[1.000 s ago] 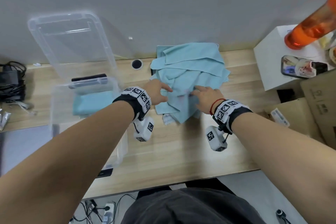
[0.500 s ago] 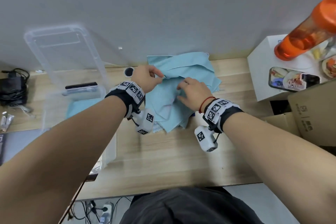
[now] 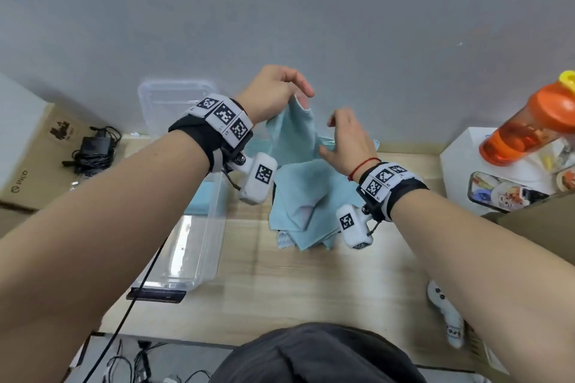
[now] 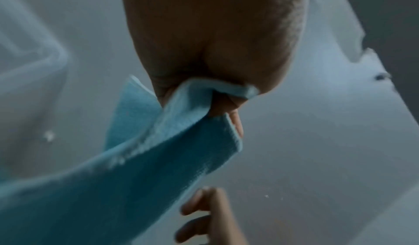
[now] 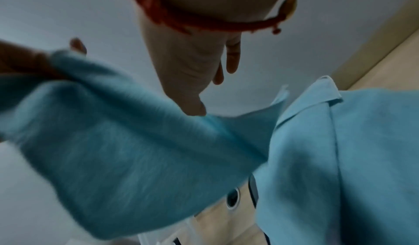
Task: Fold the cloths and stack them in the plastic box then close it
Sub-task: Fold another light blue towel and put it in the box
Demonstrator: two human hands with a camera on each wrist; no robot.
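The left hand (image 3: 273, 93) pinches one corner of a light blue cloth (image 3: 292, 134) and holds it raised above the pile of cloths (image 3: 306, 205); the right hand (image 3: 343, 143) is open, fingers loose, just beside it. The plastic box (image 3: 199, 246) stands open at the left. The risk — I judge the single-corner pinch may slip, or the hanging cloth may drag the pile. Only the left wrist view shows this pinch closely; the head view alone shows the box.

Left hand (image 3: 273, 93) raised, fingers (image 4: 235, 123) pinched shut; right hand (image 3: 345, 140) lower, fingers loosely spread.
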